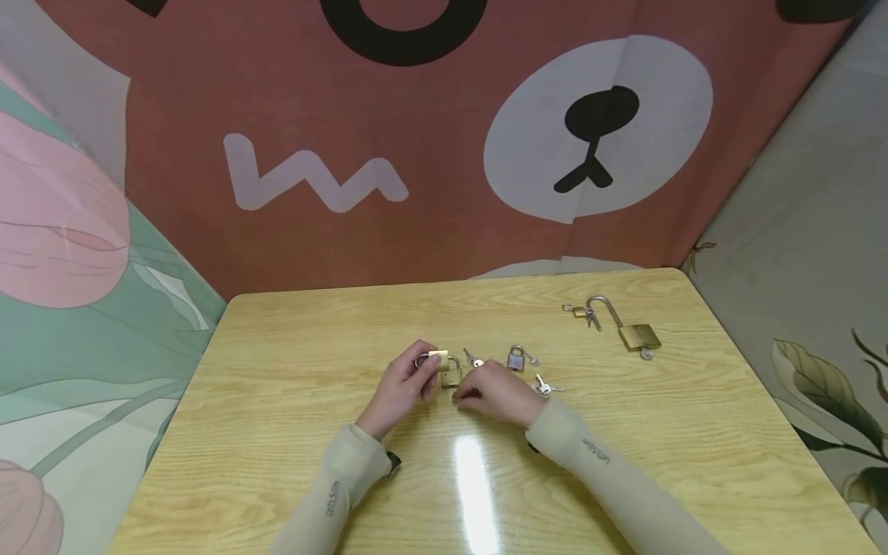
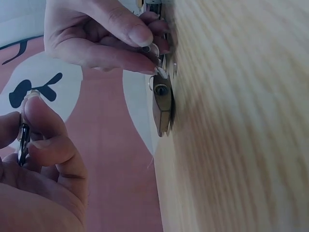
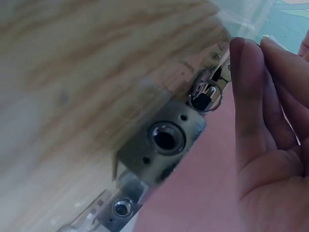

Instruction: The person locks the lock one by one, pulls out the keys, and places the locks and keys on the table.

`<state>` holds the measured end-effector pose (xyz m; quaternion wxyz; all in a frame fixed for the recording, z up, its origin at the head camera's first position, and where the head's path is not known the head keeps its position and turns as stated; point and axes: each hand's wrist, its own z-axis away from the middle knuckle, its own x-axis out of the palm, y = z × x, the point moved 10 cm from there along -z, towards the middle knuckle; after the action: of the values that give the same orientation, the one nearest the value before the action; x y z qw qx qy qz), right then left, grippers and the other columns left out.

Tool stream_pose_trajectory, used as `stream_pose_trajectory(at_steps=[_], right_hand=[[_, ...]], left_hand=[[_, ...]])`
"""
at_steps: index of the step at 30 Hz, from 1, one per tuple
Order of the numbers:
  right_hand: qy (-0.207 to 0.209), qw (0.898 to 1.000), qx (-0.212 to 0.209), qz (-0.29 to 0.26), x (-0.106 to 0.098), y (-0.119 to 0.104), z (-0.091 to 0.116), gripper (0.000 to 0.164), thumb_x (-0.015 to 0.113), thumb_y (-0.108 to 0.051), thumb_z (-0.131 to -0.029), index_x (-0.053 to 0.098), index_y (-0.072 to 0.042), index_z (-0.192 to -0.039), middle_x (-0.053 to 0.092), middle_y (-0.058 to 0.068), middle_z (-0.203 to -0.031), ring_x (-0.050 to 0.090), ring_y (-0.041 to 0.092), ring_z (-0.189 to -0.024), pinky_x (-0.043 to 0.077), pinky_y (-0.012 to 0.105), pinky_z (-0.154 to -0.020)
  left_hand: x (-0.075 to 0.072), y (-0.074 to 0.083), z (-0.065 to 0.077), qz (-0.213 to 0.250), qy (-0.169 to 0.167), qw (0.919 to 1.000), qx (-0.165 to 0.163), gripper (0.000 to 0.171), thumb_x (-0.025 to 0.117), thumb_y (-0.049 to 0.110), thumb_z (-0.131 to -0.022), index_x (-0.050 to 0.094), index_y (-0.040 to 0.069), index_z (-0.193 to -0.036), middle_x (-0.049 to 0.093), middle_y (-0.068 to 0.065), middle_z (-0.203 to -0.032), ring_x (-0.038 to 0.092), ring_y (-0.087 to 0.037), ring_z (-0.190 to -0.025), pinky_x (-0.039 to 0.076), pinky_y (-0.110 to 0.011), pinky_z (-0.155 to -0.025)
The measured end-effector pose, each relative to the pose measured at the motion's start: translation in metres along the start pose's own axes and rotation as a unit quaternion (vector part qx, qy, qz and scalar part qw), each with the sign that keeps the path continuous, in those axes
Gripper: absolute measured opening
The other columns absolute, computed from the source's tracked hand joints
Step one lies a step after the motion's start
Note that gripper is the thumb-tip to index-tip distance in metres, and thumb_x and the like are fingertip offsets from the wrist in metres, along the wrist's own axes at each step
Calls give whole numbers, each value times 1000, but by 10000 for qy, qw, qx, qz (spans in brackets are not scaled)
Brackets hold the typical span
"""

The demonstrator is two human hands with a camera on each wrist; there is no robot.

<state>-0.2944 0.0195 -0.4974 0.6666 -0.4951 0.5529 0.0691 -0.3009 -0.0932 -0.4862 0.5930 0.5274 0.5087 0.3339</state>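
My left hand [image 1: 402,381] holds a brass padlock [image 1: 438,357] between thumb and fingers, raised over the table. In the left wrist view, its silvery shackle [image 2: 22,145] shows between the fingers of that hand. A second brass padlock [image 1: 451,378] is on the table between the hands; its round keyhole end [image 3: 165,137] faces the right wrist camera. Close to this lock, my right hand [image 1: 498,391] pinches a small silver key [image 2: 161,72] with thumb and forefinger, as the left wrist view shows. The key overlaps the lock's edge there.
Right of the hands lie a small silvery padlock [image 1: 516,360] and loose keys [image 1: 544,387]. More keys [image 1: 474,359] lie just behind the right hand. Farther back right, a large brass padlock [image 1: 640,337] has a long open shackle, with a small padlock [image 1: 580,312] beside it. Printed cloth hangs behind the table.
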Motion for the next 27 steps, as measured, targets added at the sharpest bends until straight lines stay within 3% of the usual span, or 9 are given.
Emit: stream_pose_trajectory(at_steps=[13,17,21,24,27], right_hand=[[110,9999,43,-95,-4,-1,1,7,83,-8,-88,82,-9,-95,79,0,-89,70,6,-80,58,21,-76],[566,9981,177,-143,-16,-1,1,14,81,-6,-89,80,-6,-103,79,3,-93,72,9,-82,59,21,-75],[1201,9917,262,-378,-34,-4,1,34,80,-7,-91,71,-3,-123,77,5,-98,72,11,-84,59,22,-75],[1528,9864,121,-594,-44,-10,2,47,82,-9,-89,65,-6,-133,72,4,-104,72,12,-87,60,23,-78],[1776,9815,-241,-669,-49,-20,3,51,85,-9,-87,66,-8,-134,69,5,-107,73,13,-88,62,28,-77]], left_hand=[[-2,-4,3,108,15,9999,-103,18,53,27,-110,62,12,-108,57,-9,-78,53,-15,-60,52,-32,-55],[-2,-4,3,90,-8,9999,-93,18,53,27,-110,62,12,-109,57,-9,-79,53,-15,-60,52,-35,-56],[-2,-2,3,69,-44,9999,-82,19,52,28,-110,62,12,-110,57,-9,-80,53,-15,-60,52,-35,-56],[-1,-1,3,55,-64,9999,-85,20,52,30,-110,62,13,-110,57,-9,-80,53,-15,-61,53,-37,-56],[0,1,2,60,-86,9999,-73,20,52,30,-110,62,12,-110,57,-9,-79,53,-15,-61,53,-36,-56]])
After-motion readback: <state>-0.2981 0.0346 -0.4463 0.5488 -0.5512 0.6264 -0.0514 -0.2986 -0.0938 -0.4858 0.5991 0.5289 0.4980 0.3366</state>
